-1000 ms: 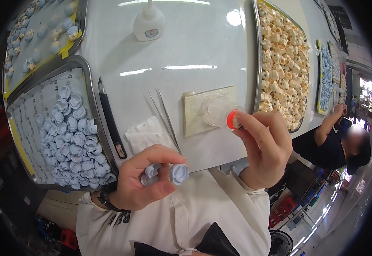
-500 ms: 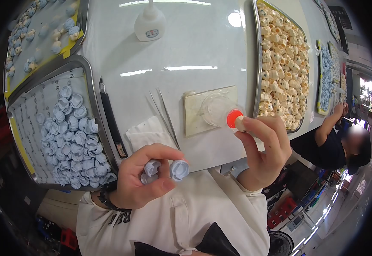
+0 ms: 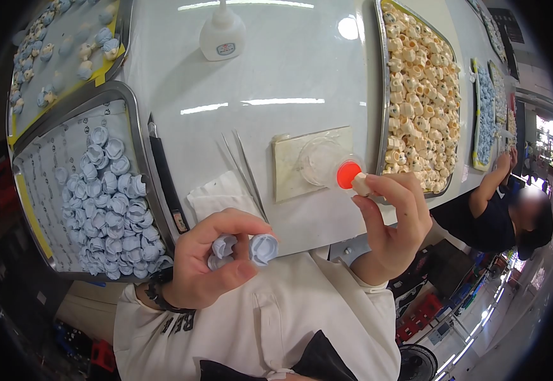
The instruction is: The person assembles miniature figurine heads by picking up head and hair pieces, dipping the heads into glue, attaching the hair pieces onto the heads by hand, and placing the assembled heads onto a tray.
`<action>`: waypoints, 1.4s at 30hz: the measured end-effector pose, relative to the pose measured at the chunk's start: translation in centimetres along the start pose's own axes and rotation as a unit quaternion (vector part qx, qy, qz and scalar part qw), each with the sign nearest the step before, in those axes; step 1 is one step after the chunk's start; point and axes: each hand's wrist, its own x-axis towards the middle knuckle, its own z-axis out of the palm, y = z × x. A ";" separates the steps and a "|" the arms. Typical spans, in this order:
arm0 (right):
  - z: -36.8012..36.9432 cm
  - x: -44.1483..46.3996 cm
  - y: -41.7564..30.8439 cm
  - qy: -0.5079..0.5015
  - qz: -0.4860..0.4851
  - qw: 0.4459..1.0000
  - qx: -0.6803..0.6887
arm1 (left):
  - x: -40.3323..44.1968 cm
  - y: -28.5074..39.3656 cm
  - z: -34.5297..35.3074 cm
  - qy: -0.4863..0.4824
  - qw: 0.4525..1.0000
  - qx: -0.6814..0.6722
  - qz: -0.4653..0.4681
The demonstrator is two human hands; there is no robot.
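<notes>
My left hand (image 3: 194,270) is closed around pale blue, petal-edged plastic pieces. One blue piece (image 3: 263,249) sits out at the fingertips with its hollow, ribbed side showing, and two more are tucked in the curled fingers. Between thumb and forefinger, my right hand (image 3: 395,228) pinches a small cream plastic piece (image 3: 361,184). That piece is right beside a small round dish with a red-orange inside (image 3: 348,173); whether they touch I cannot tell. Behind the dish, a clear round container (image 3: 317,164) rests on a cream square block (image 3: 287,181).
At left, a metal tray (image 3: 138,130) holds many blue pieces; another tray (image 3: 112,66) with blue-and-cream pieces lies beyond. A cream-piece tray (image 3: 383,95) stands right. Tweezers (image 3: 246,168), a folded white cloth (image 3: 219,198), a black cutter (image 3: 164,171) and a white bottle (image 3: 223,37) lie between. A co-worker (image 3: 479,216) sits far right.
The blue piece at my left fingertips has turned, so its hollow side now shows. My right hand has tilted the cream piece and shifted it slightly to the right.
</notes>
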 end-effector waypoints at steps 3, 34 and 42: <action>0.0 -0.2 0.1 0.011 -0.011 1.000 -0.003 | 0.0 -0.1 -0.3 -0.021 0.999 0.031 0.029; 4.9 -1.4 -3.0 -0.006 -0.176 0.967 0.187 | 0.3 -0.4 0.4 0.000 0.999 0.036 -0.038; 5.2 -0.8 -3.0 0.005 -0.220 0.965 0.146 | 0.6 0.5 0.4 -0.054 0.989 0.134 -0.017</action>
